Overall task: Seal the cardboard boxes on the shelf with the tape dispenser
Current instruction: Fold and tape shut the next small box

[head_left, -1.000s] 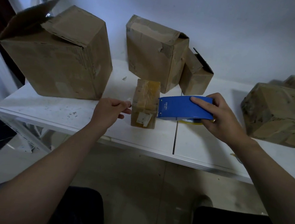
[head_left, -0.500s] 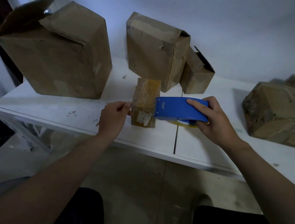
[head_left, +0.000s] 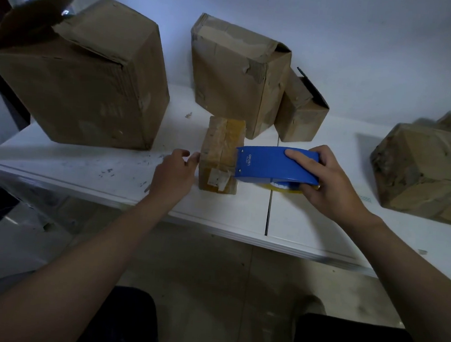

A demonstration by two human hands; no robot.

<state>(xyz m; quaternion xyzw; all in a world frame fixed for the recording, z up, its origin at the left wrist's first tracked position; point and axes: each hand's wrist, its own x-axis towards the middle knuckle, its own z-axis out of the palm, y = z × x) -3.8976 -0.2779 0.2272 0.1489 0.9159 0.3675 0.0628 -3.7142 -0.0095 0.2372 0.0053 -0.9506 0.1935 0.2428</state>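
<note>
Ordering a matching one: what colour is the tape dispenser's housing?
Blue; the tape dispenser shows best in the head view.

The right hand (head_left: pixel 333 190) holds the blue tape dispenser (head_left: pixel 262 164) against the small box (head_left: pixel 217 154), which the left hand (head_left: pixel 172 174) touches.

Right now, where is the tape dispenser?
In the head view, the blue tape dispenser is right of centre above the shelf, gripped by the right hand, its front against the small taped box.

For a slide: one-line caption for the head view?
Right hand holds a blue tape dispenser against a small cardboard box; left hand at its other side.
</note>
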